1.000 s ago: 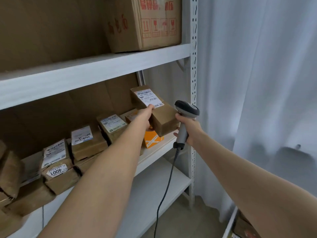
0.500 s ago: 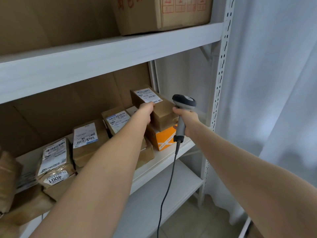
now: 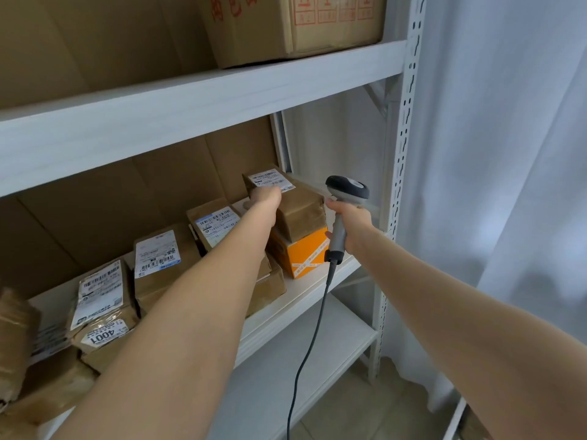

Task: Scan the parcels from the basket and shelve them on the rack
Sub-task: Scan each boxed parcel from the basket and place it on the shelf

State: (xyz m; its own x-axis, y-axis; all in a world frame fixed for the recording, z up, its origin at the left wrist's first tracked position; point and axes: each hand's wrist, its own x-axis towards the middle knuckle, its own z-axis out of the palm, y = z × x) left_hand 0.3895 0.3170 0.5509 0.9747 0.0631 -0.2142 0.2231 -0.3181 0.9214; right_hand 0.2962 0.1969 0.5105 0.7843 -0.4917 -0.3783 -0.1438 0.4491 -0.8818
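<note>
Legibly, "4001" parcel (image 3: pixel 104 337); left hand (image 3: pixel 265 198) grips top parcel (image 3: pixel 301 212).

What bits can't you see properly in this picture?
Head view:
- White label on the brown taped parcel: print too small to read.
- Orange box: mostly covered by that parcel.
- Big cardboard carton on the top shelf: cut off by the upper edge.

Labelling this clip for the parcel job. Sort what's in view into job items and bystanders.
Job:
- brown taped cardboard parcel with white label, held by left hand
- grey handheld barcode scanner, gripped by right hand
- white metal rack

Bystanders:
- small orange cardboard box beneath the parcel
- large brown carton with red print, top shelf
- pale curtain
</note>
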